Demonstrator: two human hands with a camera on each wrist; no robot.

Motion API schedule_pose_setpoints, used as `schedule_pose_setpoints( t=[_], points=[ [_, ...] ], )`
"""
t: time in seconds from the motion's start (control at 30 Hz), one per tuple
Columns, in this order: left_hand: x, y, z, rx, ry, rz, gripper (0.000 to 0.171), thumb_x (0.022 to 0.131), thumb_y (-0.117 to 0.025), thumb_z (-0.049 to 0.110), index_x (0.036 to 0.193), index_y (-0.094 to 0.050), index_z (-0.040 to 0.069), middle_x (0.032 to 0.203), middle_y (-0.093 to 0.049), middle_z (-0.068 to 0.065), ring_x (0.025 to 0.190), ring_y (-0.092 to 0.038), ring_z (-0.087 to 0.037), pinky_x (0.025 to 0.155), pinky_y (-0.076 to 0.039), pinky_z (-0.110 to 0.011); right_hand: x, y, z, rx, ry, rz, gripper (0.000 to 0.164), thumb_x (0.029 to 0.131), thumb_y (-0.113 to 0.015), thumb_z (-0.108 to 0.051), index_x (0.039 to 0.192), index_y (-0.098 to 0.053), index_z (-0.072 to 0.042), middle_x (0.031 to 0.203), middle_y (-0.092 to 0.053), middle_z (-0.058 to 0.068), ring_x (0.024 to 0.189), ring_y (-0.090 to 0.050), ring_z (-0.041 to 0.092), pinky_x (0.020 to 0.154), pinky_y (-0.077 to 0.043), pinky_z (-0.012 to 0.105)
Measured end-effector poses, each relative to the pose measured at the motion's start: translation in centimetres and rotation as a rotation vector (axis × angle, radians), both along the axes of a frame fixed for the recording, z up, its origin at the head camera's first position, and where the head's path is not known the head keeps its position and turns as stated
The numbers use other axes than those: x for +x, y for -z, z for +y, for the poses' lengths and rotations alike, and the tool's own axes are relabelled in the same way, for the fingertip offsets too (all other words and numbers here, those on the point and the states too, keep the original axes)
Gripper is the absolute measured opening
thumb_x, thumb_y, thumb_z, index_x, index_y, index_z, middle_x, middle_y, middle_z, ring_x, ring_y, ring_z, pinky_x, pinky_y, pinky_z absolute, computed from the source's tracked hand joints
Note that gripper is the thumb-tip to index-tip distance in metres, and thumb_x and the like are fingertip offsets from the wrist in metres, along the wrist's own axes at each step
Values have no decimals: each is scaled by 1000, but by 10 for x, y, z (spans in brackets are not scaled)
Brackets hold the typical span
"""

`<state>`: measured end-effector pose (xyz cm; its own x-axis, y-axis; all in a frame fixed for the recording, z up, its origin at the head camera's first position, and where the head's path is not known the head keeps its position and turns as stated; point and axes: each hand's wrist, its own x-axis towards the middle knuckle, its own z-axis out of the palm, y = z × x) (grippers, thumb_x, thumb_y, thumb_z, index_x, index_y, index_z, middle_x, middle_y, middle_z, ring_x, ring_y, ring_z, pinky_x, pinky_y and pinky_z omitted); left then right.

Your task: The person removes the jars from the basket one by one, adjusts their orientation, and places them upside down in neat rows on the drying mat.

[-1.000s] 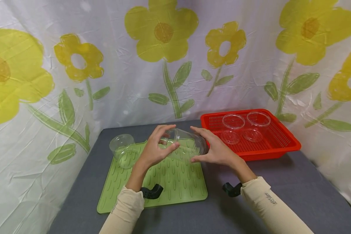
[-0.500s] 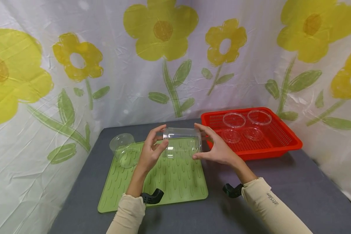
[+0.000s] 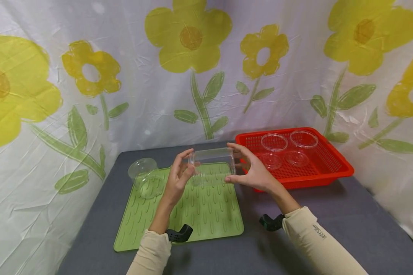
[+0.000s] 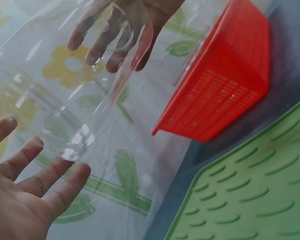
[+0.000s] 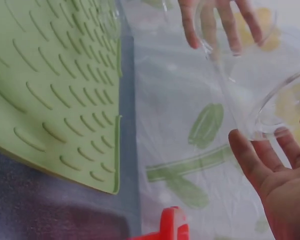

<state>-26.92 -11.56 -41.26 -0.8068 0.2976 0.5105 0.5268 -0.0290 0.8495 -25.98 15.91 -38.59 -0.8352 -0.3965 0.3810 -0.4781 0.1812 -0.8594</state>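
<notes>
A clear plastic jar (image 3: 211, 167) is held lying sideways above the green mat (image 3: 206, 214). My left hand (image 3: 176, 178) grips its ridged rim end, thumb in front and fingers behind. At the base end, my right hand (image 3: 256, 172) holds it between thumb and fingers. In the left wrist view, the left fingertips touch the see-through wall near the rim. The right wrist view has the right fingers (image 5: 247, 155) against the jar's base end. Another clear jar (image 3: 145, 175) stands upright at the mat's far left corner.
A red perforated basket (image 3: 316, 181) stands at the back right with two clear jars, a left one (image 3: 274, 142) and a right one (image 3: 303, 139), upright in it. Dark grey cloth (image 3: 247, 248) covers the table. A flower-printed curtain (image 3: 134, 95) hangs behind and along both sides.
The jar in my hands has swung from a slant to lying nearly level, its side now facing the head camera. My left hand has shifted slightly left. The other jars have stayed put.
</notes>
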Motion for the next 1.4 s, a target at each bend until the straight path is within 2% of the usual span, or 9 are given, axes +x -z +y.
schedule_pose_setpoints(
  t=[0.13, 0.23, 0.33, 0.43, 0.6, 0.7, 1.13, 1.27, 1.4],
  points=[
    [1, 0, 0, -90, -53, 14, 61, 101, -62, 29, 155, -39, 17, 156, -40, -13, 137, -47, -40, 109, -46, -56, -1, -2, 0, 59, 31, 3, 91, 78, -89, -18, 154, -40, -30, 156, -42, 7, 131, -49, 33, 107, -49, 55],
    [2, -1, 3, -237, -120, 87, 78, 91, -75, 46, 157, -38, 27, 158, -40, -7, 145, -40, -37, 114, -38, -65, -1, -2, -1, 155, 66, 14, 92, 77, -91, -24, 154, -41, -32, 151, -45, 1, 127, -50, 25, 103, -51, 54],
    [4, -6, 8, -425, -168, 190, 96, 79, -85, 53, 158, -35, 33, 162, -36, -1, 150, -34, -32, 114, -37, -65, -2, -1, -3, 257, 84, 53, 94, 76, -91, -30, 155, -40, -28, 149, -46, 4, 127, -49, 25, 99, -51, 55],
    [6, -9, 13, -585, -184, 291, 108, 71, -91, 51, 160, -32, 31, 165, -33, -2, 151, -32, -30, 113, -41, -63, -1, -2, -6, 334, 89, 101, 98, 74, -92, -33, 156, -39, -24, 146, -47, 8, 128, -49, 27, 98, -51, 54],
    [6, -6, 20, -726, -204, 388, 116, 65, -95, 50, 160, -34, 22, 161, -41, -7, 147, -41, -32, 113, -44, -58, -1, -5, -10, 412, 94, 166, 101, 72, -93, -36, 156, -40, -20, 140, -49, 8, 126, -48, 25, 99, -51, 50],
    [5, -2, 21, -736, -210, 403, 114, 66, -96, 47, 159, -36, 20, 158, -46, -8, 144, -45, -32, 113, -44, -57, 0, -7, -13, 439, 89, 194, 100, 72, -93, -37, 156, -41, -19, 140, -49, 5, 128, -47, 23, 100, -50, 49],
    [4, 14, 19, -639, -208, 328, 106, 70, -95, 36, 158, -38, 20, 157, -47, -6, 143, -46, -31, 109, -47, -57, 0, -5, -17, 414, 63, 237, 104, 70, -95, -37, 157, -40, -16, 149, -46, 9, 138, -42, 25, 111, -44, 56],
    [3, 18, 17, -545, -183, 189, 108, 71, -95, 34, 160, -34, 27, 160, -43, -1, 147, -42, -29, 114, -42, -58, -1, -3, -16, 378, 80, 193, 110, 70, -95, -37, 160, -33, -23, 159, -39, 4, 142, -38, 25, 113, -42, 59],
    [4, 22, 14, -384, -140, 12, 108, 72, -95, 28, 160, -31, 34, 163, -38, 3, 150, -38, -30, 120, -34, -59, -1, 0, -17, 331, 90, 108, 114, 73, -93, -36, 163, -23, -29, 164, -34, 3, 146, -38, 27, 113, -43, 57]
  ],
)
